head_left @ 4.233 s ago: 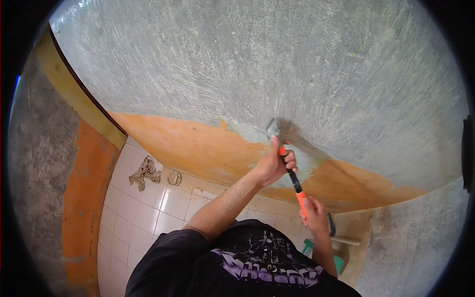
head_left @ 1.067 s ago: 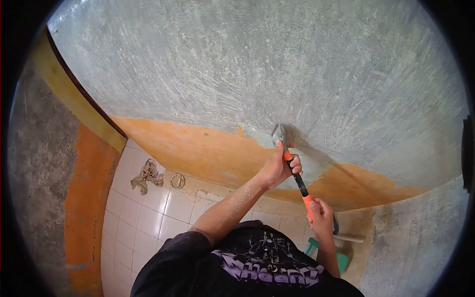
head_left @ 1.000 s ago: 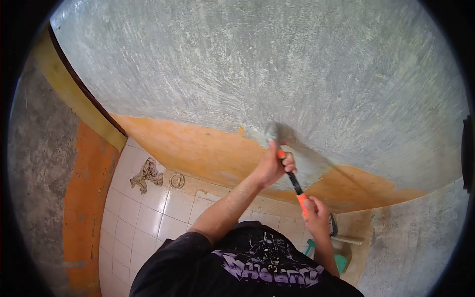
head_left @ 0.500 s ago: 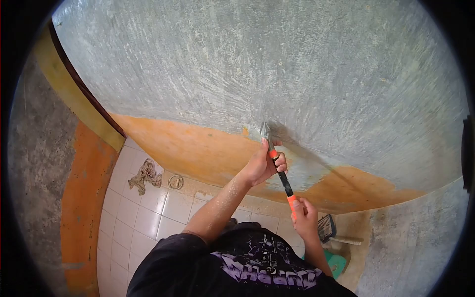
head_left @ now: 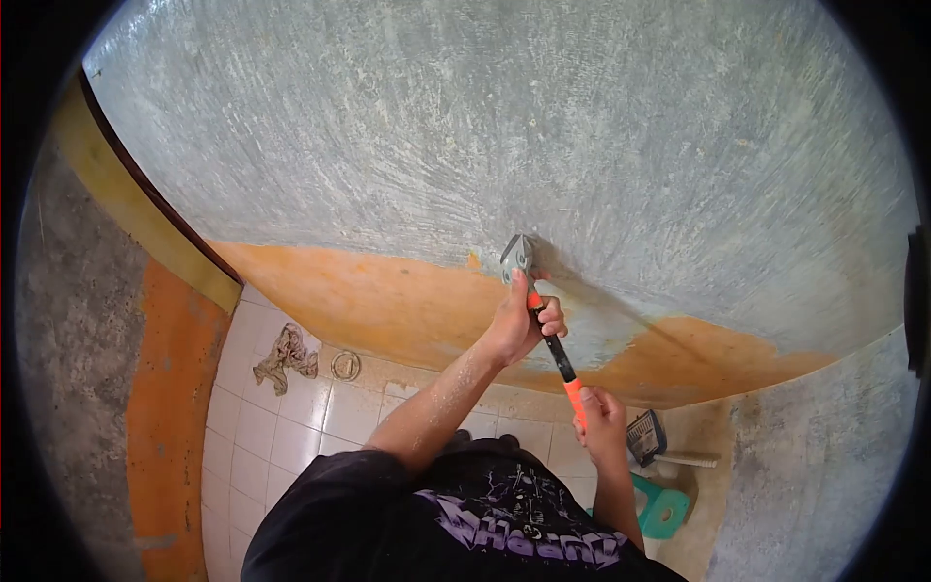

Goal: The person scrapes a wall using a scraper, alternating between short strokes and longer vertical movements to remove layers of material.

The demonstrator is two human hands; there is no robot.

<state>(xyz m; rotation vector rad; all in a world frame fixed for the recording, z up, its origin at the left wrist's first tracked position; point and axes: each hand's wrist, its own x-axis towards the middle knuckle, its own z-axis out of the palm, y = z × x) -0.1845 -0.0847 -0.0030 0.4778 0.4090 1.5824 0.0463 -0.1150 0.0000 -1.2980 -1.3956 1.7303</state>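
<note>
My left hand [head_left: 521,325] is closed around the upper handle of a long-handled wall scraper [head_left: 557,351], with the thumb laid up against its head. The tool has a black shaft, orange grip sections and a grey metal head [head_left: 518,254], which is at the wall near the edge of the orange paint. Lower down, my right hand [head_left: 602,424] grips the orange end of the handle. In front of both hands stands the wall [head_left: 436,136], grey and scratched above, with orange paint [head_left: 388,296] left along its lower part.
A crumpled cloth [head_left: 287,359] and a ring-shaped object [head_left: 345,365] lie on the white tile floor [head_left: 252,427]. Right of my legs are a black tray-like item [head_left: 644,436], a pale stick [head_left: 690,460] and a green plastic stool [head_left: 667,514]. Dust lies along the wall's foot.
The scraper's head has turned, so its broad face now shows. Both hands keep their hold on the handle, and the view has shifted slightly.
</note>
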